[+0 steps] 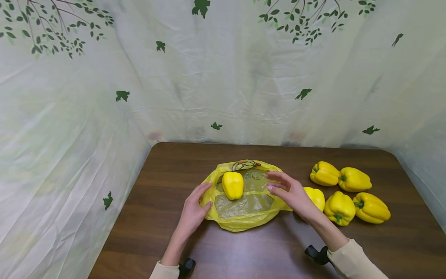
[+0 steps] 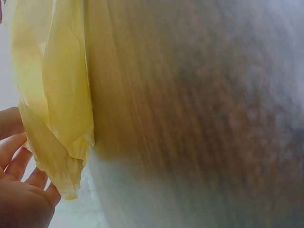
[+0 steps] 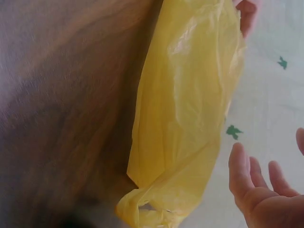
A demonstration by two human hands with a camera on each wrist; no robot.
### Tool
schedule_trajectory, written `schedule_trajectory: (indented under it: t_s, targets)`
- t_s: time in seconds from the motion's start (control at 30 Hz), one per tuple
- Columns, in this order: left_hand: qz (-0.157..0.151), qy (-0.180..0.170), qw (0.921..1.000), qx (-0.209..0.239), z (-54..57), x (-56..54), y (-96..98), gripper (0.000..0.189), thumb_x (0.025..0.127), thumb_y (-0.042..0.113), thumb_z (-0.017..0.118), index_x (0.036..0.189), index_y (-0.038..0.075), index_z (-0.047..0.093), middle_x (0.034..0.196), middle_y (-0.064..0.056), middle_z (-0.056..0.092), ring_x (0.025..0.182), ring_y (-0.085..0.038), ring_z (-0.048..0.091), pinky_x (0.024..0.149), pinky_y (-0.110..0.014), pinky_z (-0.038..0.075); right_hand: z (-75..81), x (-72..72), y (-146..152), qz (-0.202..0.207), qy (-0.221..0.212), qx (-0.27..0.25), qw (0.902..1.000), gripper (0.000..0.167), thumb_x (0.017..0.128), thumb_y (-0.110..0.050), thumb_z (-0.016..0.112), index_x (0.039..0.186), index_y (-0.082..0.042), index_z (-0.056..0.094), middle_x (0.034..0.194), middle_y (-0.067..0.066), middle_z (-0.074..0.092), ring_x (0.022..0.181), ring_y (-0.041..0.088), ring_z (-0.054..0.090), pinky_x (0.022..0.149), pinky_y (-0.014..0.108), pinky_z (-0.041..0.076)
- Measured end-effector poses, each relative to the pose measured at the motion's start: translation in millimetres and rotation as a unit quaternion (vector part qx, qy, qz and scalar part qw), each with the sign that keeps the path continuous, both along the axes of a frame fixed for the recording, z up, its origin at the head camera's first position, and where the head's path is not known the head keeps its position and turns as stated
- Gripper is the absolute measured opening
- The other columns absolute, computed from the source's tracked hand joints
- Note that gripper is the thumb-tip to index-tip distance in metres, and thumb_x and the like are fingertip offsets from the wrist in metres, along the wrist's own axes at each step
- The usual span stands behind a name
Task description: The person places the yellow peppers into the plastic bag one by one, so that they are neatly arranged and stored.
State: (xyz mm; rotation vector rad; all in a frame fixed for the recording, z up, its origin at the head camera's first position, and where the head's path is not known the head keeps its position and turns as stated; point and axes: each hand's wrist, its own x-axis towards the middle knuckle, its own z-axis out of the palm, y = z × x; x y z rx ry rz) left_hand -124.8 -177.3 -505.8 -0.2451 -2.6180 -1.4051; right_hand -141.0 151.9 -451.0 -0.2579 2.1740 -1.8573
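Note:
A yellow plastic bag (image 1: pixel 240 224) lies on the table with its mouth spread wide. One yellow bell pepper (image 1: pixel 232 186) sits inside it, toward the left. My left hand (image 1: pixel 195 205) rests at the bag's left rim, its fingers relaxed and touching the plastic. Over the right rim hovers my right hand (image 1: pixel 290 193), fingers apart and holding nothing. In the right wrist view, that hand (image 3: pixel 266 194) stands beside the bag's side (image 3: pixel 185 104) with a gap between. The left wrist view has the bag's side (image 2: pixel 57 85) against the left fingers.
To the right of the bag several more yellow bell peppers (image 1: pixel 339 209) lie grouped on the brown wooden table (image 1: pixel 167 170). One is partly hidden by my right hand. Behind the table hangs a pale curtain (image 1: pixel 223 85) with printed leaves.

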Motion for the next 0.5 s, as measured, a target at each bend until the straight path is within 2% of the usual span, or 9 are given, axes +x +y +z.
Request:
schedule_trajectory:
  t_s: [0.13,0.23,0.33,0.5]
  targets:
    - [0.000,-0.001,1.0000,-0.001,0.1,-0.5,-0.1,0.058,0.077,-0.010,0.073,0.132,0.007,0.062,0.134,-0.005,0.058,0.128,-0.025,0.050,0.107,-0.041,0.038,3.4,10.1,8,-0.009,0.000,-0.020,0.9998,0.050,0.095,-0.025,0.066,0.140,-0.010,0.050,0.140,0.012,0.052,0.128,0.035,0.050,0.095,0.043,0.049]
    - [-0.001,0.002,1.0000,0.001,-0.6,-1.0,-0.4,0.058,0.078,-0.009,0.073,0.132,0.008,0.062,0.134,-0.005,0.058,0.128,-0.024,0.050,0.107,-0.041,0.038,3.6,16.9,15,-0.020,0.012,-0.019,0.9996,0.049,0.095,-0.023,0.066,0.139,-0.009,0.050,0.139,0.012,0.052,0.127,0.034,0.051,0.092,0.034,0.051]
    - [-0.001,0.003,1.0000,0.001,-1.3,-1.4,-0.8,0.058,0.077,-0.009,0.073,0.132,0.008,0.062,0.133,-0.004,0.058,0.128,-0.024,0.050,0.107,-0.041,0.038,2.4,21.7,22,-0.032,0.033,-0.006,0.9989,0.049,0.095,-0.023,0.066,0.139,-0.007,0.050,0.140,0.013,0.051,0.125,0.033,0.053,0.090,0.026,0.051]
    - [-0.002,0.004,1.0000,0.002,-1.3,-1.8,-1.3,0.058,0.077,-0.009,0.074,0.132,0.008,0.062,0.133,-0.004,0.058,0.128,-0.023,0.050,0.107,-0.040,0.038,0.8,28.3,34,-0.050,0.077,0.035,0.9951,0.048,0.096,-0.024,0.065,0.138,-0.008,0.051,0.140,0.015,0.050,0.122,0.032,0.055,0.087,0.024,0.052]
